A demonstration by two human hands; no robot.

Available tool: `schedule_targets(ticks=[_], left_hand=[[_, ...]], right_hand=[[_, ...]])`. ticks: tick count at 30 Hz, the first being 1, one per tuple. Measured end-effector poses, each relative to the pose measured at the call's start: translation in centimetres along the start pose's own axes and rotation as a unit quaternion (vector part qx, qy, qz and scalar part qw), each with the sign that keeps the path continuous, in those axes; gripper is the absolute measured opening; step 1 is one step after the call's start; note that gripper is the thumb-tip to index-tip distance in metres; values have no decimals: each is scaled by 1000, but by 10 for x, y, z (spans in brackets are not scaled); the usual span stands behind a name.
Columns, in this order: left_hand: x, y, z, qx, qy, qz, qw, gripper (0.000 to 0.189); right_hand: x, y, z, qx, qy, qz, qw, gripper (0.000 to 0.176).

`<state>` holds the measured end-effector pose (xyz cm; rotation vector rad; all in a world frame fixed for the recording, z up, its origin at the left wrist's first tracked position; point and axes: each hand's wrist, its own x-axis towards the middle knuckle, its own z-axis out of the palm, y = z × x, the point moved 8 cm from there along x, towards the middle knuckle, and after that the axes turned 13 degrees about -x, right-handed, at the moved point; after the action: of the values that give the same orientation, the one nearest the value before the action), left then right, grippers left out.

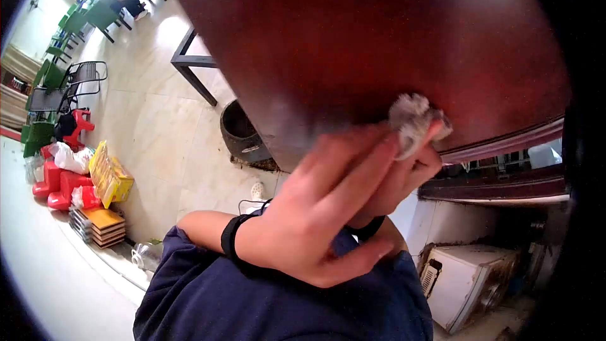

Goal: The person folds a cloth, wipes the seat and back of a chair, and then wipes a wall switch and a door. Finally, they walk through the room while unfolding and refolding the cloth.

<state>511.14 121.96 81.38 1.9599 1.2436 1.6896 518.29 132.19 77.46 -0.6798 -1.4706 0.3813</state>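
Pinching a crumpled, fuzzy grey rag point(413, 120) in the right grip point(413, 180), with fingers curled round its soft folds. Holding it over a smooth, glossy, dark red board point(341, 31), near the long, slightly curved edge. Stretching the left grip point(309, 211) across in front of the right, with straight fingers aimed at the rag and the thumb spread well apart, unclenched. Overlapping the rag's lower side with the left fingertips; cannot tell how firmly touching.

Angling the left forearm point(205, 230) in from the side, low over a creased navy shirt point(265, 303), with a plain black band point(233, 237) snug round the wrist. Hiding much of the right grip behind the left one, palm and wrist included.

Beyond the board's straight edge, a round, hollow black bin point(243, 145), a squared metal leg point(196, 62) and pale, shiny floor tiles point(170, 145). Farther left, moulded red plastic stools point(66, 189) beside a boxy yellow carton point(112, 177). Low on the right, below the board, a white box-shaped appliance point(467, 281) with brown-stained edges.
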Motion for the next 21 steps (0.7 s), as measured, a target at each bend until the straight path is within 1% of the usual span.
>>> schedule_targets(ticks=[2,3,4,5,6,7,8,9,10,11,12,13,14,15,16,17,18,19,20,21], left_hand=[[-14,6,-29,43,78,0,996,92],[-24,4,-44,8,139,5,990,85],[-41,-1,-56,-13,201,-24,979,88],[-60,-7,-67,-36,254,-56,965,91],[-74,-11,-80,-50,282,-49,957,93],[-86,-12,-98,-65,310,-41,948,95],[-87,-10,-109,-90,289,-33,953,96],[-85,-8,-114,-85,308,-51,946,102],[-81,-8,-113,-60,303,-70,948,105],[-78,-9,-113,-32,300,-89,949,109],[-74,-10,-114,-33,288,-89,953,109],[-70,-10,-113,-75,278,-67,955,115],[-65,-9,-113,-117,268,-47,955,123],[-63,-15,-116,-119,259,-48,957,123],[-54,-14,-107,-135,144,-2,980,126],[-49,-9,-92,-151,29,46,987,129],[-41,-3,-82,-90,21,72,993,129],[-61,-17,-80,-113,108,155,975,127],[-45,-6,-65,-8,64,84,994,111],[-30,2,-54,98,16,10,995,96]], right_hand=[[0,-35,28,-1,-124,-103,987,31],[-2,-50,43,4,-186,-140,973,31],[-8,-65,59,10,-246,-171,954,33],[-17,-78,73,21,-280,-193,940,37],[-26,-87,82,44,-280,-213,935,46],[-38,-100,96,65,-279,-236,929,61],[-42,-111,100,36,-229,-260,938,65],[-45,-122,105,8,-181,-283,942,69],[-44,-128,110,7,-179,-276,944,65],[-42,-129,110,0,-170,-271,947,65],[-42,-131,110,-10,-154,-263,952,65],[-40,-132,107,-18,-138,-255,957,65],[-36,-131,100,-33,-150,-260,953,64],[-33,-129,94,-39,-143,-256,955,64],[-29,-126,84,-10,-121,-240,963,62],[-23,-122,71,18,-100,-226,969,61],[-11,-114,62,46,-132,-212,967,60],[1,-104,53,41,-135,-214,967,60],[13,-94,42,32,-120,-220,967,55],[23,-87,30,23,-105,-226,968,51]])
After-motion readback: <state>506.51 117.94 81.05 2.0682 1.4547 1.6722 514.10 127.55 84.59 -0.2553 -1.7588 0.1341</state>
